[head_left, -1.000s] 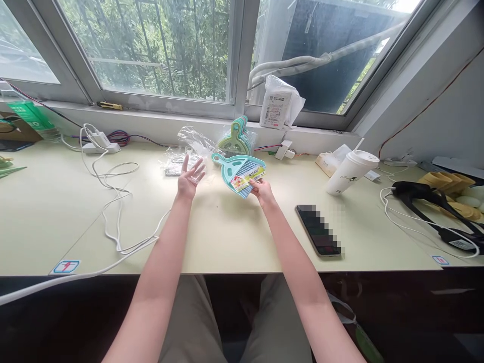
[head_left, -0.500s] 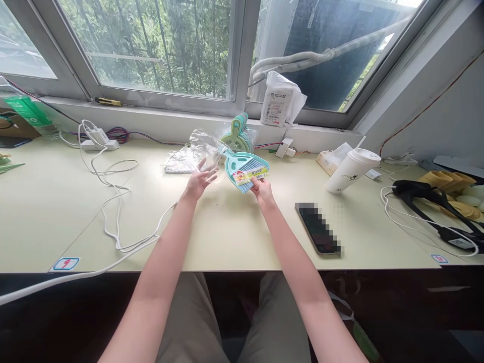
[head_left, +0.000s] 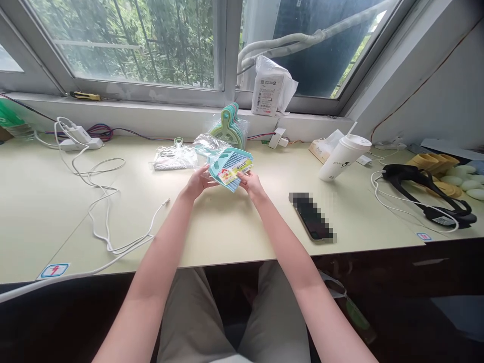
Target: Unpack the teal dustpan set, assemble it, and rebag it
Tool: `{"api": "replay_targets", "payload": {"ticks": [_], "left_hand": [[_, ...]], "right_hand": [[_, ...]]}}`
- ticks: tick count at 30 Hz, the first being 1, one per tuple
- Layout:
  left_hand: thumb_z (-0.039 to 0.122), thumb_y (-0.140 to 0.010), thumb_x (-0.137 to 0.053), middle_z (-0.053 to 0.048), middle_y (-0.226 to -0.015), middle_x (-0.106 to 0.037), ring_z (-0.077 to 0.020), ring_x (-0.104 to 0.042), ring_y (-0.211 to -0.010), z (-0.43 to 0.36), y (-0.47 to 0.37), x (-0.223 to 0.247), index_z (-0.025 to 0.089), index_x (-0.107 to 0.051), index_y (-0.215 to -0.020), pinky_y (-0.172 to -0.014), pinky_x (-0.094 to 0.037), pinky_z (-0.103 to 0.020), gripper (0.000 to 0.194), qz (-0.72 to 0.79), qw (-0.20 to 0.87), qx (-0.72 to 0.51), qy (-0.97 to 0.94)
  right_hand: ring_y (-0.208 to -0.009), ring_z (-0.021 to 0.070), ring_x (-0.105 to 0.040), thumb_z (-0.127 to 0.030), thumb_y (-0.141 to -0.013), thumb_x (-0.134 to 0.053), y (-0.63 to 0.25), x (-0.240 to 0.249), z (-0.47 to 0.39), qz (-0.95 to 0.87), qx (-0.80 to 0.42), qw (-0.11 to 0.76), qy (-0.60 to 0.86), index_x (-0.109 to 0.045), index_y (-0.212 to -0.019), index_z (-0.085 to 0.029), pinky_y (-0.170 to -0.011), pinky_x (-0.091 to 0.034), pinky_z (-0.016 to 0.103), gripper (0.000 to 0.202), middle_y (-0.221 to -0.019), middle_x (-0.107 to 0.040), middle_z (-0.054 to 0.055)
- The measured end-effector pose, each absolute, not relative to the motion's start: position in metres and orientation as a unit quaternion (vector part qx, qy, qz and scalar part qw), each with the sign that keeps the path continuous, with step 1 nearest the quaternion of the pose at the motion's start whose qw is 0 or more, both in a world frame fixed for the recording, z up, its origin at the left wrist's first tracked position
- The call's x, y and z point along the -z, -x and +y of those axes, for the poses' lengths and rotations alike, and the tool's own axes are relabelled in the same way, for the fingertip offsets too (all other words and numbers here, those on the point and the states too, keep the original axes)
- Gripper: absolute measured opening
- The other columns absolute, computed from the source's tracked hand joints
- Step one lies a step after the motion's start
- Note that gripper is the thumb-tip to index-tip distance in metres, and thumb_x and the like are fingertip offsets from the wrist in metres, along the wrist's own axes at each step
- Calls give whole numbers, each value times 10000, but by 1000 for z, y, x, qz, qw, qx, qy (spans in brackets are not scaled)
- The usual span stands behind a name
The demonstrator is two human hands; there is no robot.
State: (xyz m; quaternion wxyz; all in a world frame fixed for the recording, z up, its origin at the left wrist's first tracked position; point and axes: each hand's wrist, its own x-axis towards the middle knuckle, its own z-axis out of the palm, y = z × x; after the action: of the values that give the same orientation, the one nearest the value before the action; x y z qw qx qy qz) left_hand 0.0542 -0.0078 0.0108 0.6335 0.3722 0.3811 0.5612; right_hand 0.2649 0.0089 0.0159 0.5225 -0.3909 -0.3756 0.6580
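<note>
The dustpan [head_left: 216, 167] is turquoise; its brush [head_left: 236, 156] has blue-and-white stripes. Behind the dustpan, the stacked dustpans [head_left: 228, 129] are lime green and turquoise; to its right, the cup [head_left: 342, 160] is white with black print.

Office-like workspace, shared desk [head_left: 227, 232], window [head_left: 132, 45]

The left hand [head_left: 196, 182], at first spread open and apart from the turquoise dustpan [head_left: 220, 162], has come across to the pan's left edge, its fingers now at that rim. The clear plastic bag [head_left: 212, 141], which lay beyond the left hand while the pan's handle was bare, now covers that handle. The view has swung to the right, so the green leaf-like piece at the far left has gone out of the picture and more of the pale egg-shaped things [head_left: 459, 176] show at the right.
</note>
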Motion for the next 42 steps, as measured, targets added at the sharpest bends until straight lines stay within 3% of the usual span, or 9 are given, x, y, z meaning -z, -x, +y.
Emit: {"api": "replay_targets", "payload": {"ticks": [5, 11, 17, 21, 25, 30, 36, 39, 42], "left_hand": [[411, -871, -634, -162, -1068, -732, -317, -685, -1025, -9, -63, -13, 114, -729, -1081, -897, -567, -457, 376, 370, 665, -499, -415], [260, -859, -641, -104, -1110, -732, -287, -668, -1104, -4, -68, -13, 141, -697, -1147, -931, -558, -370, 317, 364, 598, -618, -358], [273, -845, -679, -142, -1132, -726, -295, -690, -1051, -10, -83, -9, 108, -711, -1111, -890, -575, -389, 315, 361, 662, -528, -391], [204, -843, -649, -122, -1141, -726, -277, -689, -1066, -11, -90, -11, 129, -670, -1195, -904, -565, -372, 360, 341, 653, -568, -369], [130, -821, -591, -96, -1108, -735, -249, -696, -1051, -9, -91, -13, 143, -591, -1335, -930, -556, -364, 514, 323, 614, -648, -314], [158, -828, -562, -97, -1087, -739, -263, -685, -1065, -16, -99, -17, 118, -624, -1265, -940, -550, -405, 443, 336, 644, -610, -315], [291, -890, -567, -122, -1321, -650, -304, -604, -1227, -25, -119, -19, 151, -614, -1259, -958, -527, -442, 397, 293, 694, -543, -372], [398, -879, -645, -109, -1344, -634, -302, -572, -1276, -21, -123, -16, 193, -585, -1287, -961, -529, -399, 460, 289, 652, -589, -379], [266, -733, -815, -85, -1306, -647, -286, -575, -1277, -15, -124, -9, 243, -519, -1326, -997, -512, -362, 663, 318, 573, -656, -375]], "right_hand": [[-784, 154, -740, -107, -824, -702, -268, -15, 12, -384, -650, 538, 375, -608, -964, -171, -889, -632, 357, 180, -907, -754, 30], [-867, 195, -742, -128, -780, -750, -263, -16, 12, -439, -626, 524, 377, -459, -1084, -246, -892, -630, 447, 437, -850, -733, -13], [-955, 165, -724, -152, -835, -693, -255, -16, 9, -408, -573, 585, 403, -342, -1273, -263, -908, -623, 392, 572, -1074, -724, 42], [-1044, 169, -708, -174, -823, -707, -257, -16, 8, -425, -564, 590, 390, -230, -1420, -317, -912, -623, 397, 777, -1151, -704, 37], [-1071, 184, -702, -148, -808, -701, -260, -16, 9, -444, -581, 576, 365, -311, -1375, -315, -898, -627, 412, 708, -1136, -696, 30], [-1035, 179, -706, -158, -817, -695, -261, -18, 11, -433, -570, 595, 364, -387, -1272, -284, -874, -632, 380, 564, -1133, -691, 42], [-1136, 168, -673, -261, -847, -700, -260, -18, 9, -426, -528, 634, 372, -269, -1428, -335, -909, -613, 337, 728, -1248, -654, 54], [-1146, 170, -672, -233, -842, -693, -257, -18, 8, -430, -526, 636, 366, -200, -1474, -352, -916, -608, 346, 810, -1304, -630, 68], [-1137, 165, -674, -195, -841, -673, -254, -17, 6, -434, -533, 629, 362, -139, -1502, -372, -925, -602, 354, 868, -1330, -617, 73]]}}
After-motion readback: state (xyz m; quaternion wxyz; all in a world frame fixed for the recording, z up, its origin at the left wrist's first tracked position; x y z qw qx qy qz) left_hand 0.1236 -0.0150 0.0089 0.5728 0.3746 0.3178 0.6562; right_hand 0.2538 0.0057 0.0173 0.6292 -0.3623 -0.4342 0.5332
